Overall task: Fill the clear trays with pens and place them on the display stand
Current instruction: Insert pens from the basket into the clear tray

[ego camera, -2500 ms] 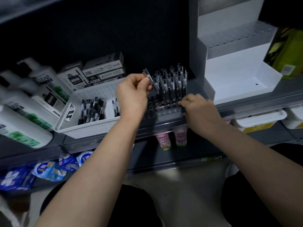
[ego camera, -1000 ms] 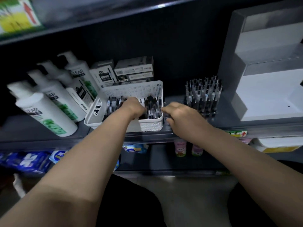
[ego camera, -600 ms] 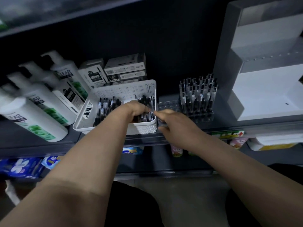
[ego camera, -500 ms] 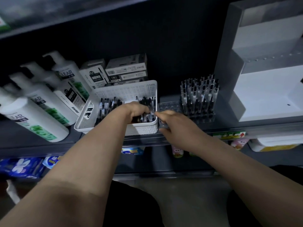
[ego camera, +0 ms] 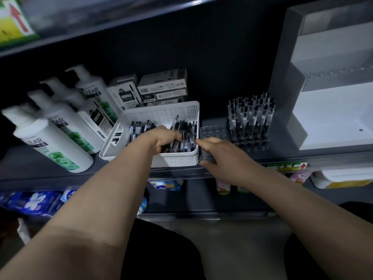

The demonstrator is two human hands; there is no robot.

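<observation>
The left hand [ego camera: 165, 138] is down in the white basket [ego camera: 161, 111] at mid-frame, its fingers curled into the loose pens [ego camera: 186, 138] lying there. The back of the hand hides the fingertips, so I cannot tell whether its grip has closed on a pen or is only raking through them. The basket sits hard beside the clear tray [ego camera: 214, 131], touching or nearly so, which keeps each carry short. The right hand [ego camera: 222, 154] holds the tray's near-left corner, forefinger along the left side and thumb at the front edge. This is a narrow grip round the plastic, most likely to stop the light tray sliding on the shelf [ego camera: 30, 168] while pens are pushed into its holes. The right part of the tray carries standing pens [ego camera: 250, 118], upright and closely packed; the left columns, nearest the basket, are bare holes. The step in hand looks like fetching another pen, with the tray more than half full. The display stand [ego camera: 333, 122], white and stepped, is at the right of the frame near the tray, handy for the later placing. Shampoo bottles [ego camera: 54, 146] and pen boxes [ego camera: 161, 85] stand left of and behind the basket, out of the working path
</observation>
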